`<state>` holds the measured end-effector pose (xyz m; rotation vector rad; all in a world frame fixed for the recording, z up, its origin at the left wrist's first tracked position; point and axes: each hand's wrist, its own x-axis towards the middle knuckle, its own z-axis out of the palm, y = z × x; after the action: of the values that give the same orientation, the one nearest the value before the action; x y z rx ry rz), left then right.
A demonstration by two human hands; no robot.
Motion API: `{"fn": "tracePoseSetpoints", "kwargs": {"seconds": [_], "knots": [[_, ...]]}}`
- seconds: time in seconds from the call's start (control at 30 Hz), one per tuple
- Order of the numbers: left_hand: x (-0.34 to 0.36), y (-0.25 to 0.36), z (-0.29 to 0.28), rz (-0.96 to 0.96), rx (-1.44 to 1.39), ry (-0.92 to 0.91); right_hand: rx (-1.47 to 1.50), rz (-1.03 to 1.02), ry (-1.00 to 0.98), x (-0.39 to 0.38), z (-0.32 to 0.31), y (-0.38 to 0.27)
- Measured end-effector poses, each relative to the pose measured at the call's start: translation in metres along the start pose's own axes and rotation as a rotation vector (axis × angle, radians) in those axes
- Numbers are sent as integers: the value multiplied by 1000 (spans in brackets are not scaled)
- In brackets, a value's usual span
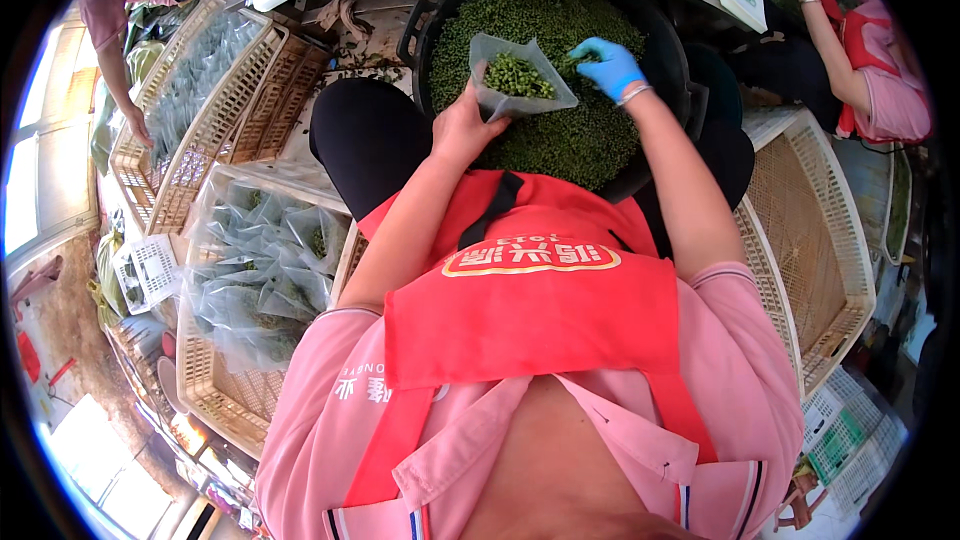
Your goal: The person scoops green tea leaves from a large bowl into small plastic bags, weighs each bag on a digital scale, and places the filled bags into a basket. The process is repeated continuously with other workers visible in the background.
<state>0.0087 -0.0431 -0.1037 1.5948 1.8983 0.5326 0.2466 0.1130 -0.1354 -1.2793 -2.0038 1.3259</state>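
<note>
The bare left hand [462,130] grips a clear plastic bag [558,90], thumb and fingers closed on its near left side; its mouth gapes, showing small green berries inside. It is above a round black tub [657,45] heaped with more berries [570,145]. Just right of the bag, the blue-gloved right hand [612,68] has bent fingers; whether they pinch berries, I cannot tell. Filled bags [265,275] lie in a beige crate [207,390] at left.

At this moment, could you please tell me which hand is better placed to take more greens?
Probably the right hand: it is over the greens, while the left hand holds the clear bag.
</note>
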Motion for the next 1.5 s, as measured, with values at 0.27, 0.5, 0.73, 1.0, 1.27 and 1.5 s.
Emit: {"fn": "tracePoseSetpoints", "kwargs": {"seconds": [0.27, 0.5, 0.73, 1.0, 1.27, 1.5], "knots": [[-1, -1, 11, 89, 93, 96, 162, -149, -267, -40, -60, -166], [-2, 2, 11, 125, 168, 113, -178, -304, -246, -49, -23, -189], [-3, -4, 16, 130, 134, 148, -274, -375, -309, -77, -11, -195], [-6, -4, 12, 143, 137, 101, -622, -210, -593, -45, 43, -136], [-5, 4, 0, 226, 86, 101, -694, -153, -502, -37, 30, -136], [14, -6, -85, 51, -263, 337, 105, -217, -66, -21, -78, -193]]}}
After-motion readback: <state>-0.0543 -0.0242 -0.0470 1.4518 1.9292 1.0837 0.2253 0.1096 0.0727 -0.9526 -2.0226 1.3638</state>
